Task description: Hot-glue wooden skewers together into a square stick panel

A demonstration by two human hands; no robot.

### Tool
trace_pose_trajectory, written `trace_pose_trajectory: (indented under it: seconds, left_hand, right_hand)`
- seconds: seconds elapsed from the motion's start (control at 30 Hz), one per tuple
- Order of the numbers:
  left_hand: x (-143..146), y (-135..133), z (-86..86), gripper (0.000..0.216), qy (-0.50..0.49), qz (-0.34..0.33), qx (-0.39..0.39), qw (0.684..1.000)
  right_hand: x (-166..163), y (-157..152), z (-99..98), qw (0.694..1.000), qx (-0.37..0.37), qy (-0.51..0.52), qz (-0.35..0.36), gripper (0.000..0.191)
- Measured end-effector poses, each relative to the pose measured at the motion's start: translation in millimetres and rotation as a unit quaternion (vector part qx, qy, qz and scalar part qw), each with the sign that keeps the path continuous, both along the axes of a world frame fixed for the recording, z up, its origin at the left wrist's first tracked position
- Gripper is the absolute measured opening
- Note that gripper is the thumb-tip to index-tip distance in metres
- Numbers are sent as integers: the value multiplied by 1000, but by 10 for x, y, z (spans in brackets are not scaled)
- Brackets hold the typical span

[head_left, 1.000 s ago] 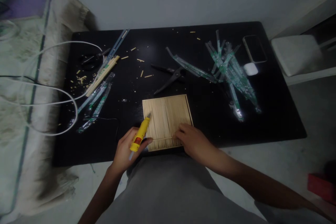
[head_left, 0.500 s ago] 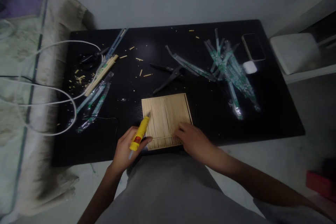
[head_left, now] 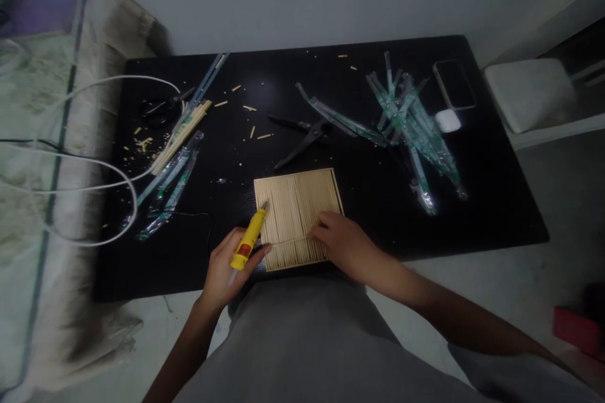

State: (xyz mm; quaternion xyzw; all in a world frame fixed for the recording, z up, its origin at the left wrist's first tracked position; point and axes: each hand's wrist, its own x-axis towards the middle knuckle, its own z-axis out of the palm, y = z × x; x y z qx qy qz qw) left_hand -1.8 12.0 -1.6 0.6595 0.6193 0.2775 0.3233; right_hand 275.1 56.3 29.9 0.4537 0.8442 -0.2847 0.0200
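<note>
One stick shifted forward, right hand pinching it, left holding one glue gun.

Your head camera looks forward and steeply down from above your lap, far enough back to fit the whole black table, your left hand and right hand below centre, and the wall beyond.
</note>
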Motion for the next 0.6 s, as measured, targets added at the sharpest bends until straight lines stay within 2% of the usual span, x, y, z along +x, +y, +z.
trace_pose_trajectory:
  seconds: [0.17,0.27,0.37,0.5,0.6]
  left_hand:
    - [-9,-3,-25,19,9,42,-5,999]
    - [-33,-6,-54,22,18,60,-8,998]
    - [-54,-5,-66,24,26,66,-16,997]
    - [-58,-5,-63,25,27,77,-23,996]
    - [-53,-4,-65,26,24,82,-23,996]
  right_hand:
    - [-24,154,-45,999,14,29,-28,21]
    - [-6,334,-33,999,-22,27,-26,22]
    - [57,545,33,994,-66,76,-30,23]
    - [238,730,140,980,-64,150,-111,22]
    - [413,742,159,975,-48,142,-164,11]
